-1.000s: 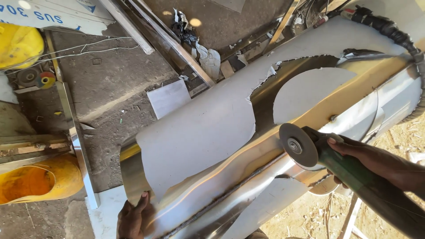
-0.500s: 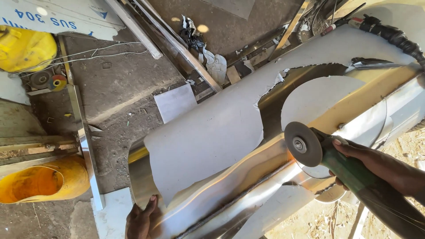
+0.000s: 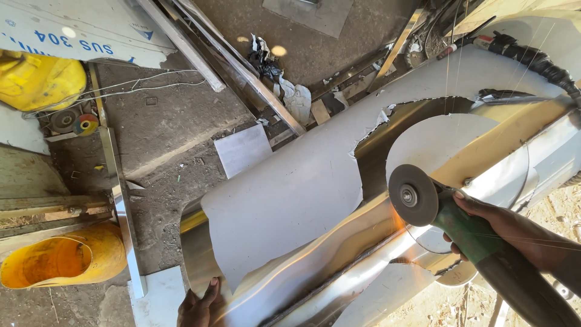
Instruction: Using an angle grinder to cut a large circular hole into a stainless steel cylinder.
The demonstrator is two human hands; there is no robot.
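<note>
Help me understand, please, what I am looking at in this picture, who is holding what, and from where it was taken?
The view comes from a camera worn on a person's head, looking down at their own two bare hands in a dusty workshop yard. The right hand grips a green angle grinder, whose round grey disc meets a long shiny curved metal sheet; a small orange glow shows at the contact. White protective film partly covers the sheet. The left hand rests on the sheet's near end. On the ground lie a yellow bucket, metal strips and spare grinding discs.
</note>
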